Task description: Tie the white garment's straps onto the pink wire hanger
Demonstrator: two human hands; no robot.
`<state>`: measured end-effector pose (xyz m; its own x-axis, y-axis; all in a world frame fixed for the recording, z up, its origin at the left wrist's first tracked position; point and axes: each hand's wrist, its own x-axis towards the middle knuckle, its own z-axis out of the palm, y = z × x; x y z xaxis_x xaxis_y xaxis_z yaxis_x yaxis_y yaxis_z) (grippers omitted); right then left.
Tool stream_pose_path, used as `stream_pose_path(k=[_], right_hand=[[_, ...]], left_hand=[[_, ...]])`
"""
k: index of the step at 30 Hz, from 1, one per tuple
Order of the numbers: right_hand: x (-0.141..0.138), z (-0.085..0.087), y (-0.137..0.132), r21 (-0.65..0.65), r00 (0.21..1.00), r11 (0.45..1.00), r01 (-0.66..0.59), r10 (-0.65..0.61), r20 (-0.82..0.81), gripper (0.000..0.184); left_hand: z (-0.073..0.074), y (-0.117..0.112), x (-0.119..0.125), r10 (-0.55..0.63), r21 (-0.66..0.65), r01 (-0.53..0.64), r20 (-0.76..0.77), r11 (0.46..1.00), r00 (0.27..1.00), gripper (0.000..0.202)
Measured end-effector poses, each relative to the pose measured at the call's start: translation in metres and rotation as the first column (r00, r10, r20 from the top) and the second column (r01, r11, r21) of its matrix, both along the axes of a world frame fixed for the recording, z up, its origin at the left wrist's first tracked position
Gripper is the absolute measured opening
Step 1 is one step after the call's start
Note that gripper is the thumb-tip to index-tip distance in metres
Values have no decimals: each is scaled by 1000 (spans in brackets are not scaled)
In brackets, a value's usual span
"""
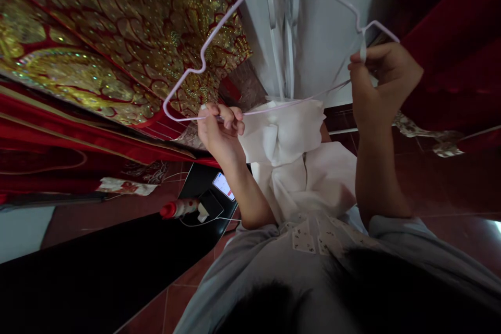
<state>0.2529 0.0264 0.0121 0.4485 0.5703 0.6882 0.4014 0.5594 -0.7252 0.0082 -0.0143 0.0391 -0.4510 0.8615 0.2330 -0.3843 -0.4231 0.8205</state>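
Note:
A thin pale wire hanger (219, 26) hangs in front of me, its hook at the top. My left hand (219, 128) is closed round the hanger's bottom bar near its left end. My right hand (376, 81) is closed at the hanger's right shoulder, pinching a thin white strap (363, 52) against the wire. A white garment (289, 146) droops from the bottom bar between my forearms and falls toward my body.
Red cloth with heavy gold embroidery (117, 36) fills the upper left. Dark red velvet (450, 36) hangs at the right. Below left, a black surface (97, 266) carries a lit phone (224, 186) and a red-capped bottle (180, 209). The floor has red tiles (450, 182).

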Motion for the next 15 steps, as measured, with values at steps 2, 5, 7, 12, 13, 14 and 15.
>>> stream_pose_path(k=[2, 5, 7, 12, 13, 14, 15], right_hand=[[3, -1, 3, -44, 1000, 999, -28, 28, 3, 15], [1, 5, 6, -5, 986, 987, -162, 161, -38, 20], [-4, 12, 6, 48, 970, 971, -235, 237, -44, 25], [-12, 26, 8, 71, 977, 975, -213, 215, -19, 40], [-11, 26, 9, 71, 983, 981, -180, 182, -26, 39], [-8, 26, 11, 59, 987, 987, -152, 155, -37, 37], [-6, 26, 13, 36, 989, 990, -138, 139, -53, 35]], left_hand=[[1, 0, 0, 10, -18, -10, 20, 1000, 1000, 33], [1, -1, 0, 0, -3, 0, 39, 1000, 999, 30], [0, 0, 0, -12, 10, 12, 36, 1000, 999, 30], [-4, 0, 0, -25, 40, 23, 44, 999, 999, 28], [-4, 0, 1, -33, 48, 30, 56, 998, 998, 26], [-4, 1, 1, -41, 54, 37, 69, 998, 997, 25], [-5, 1, 1, -48, 55, 44, 80, 998, 996, 25]])
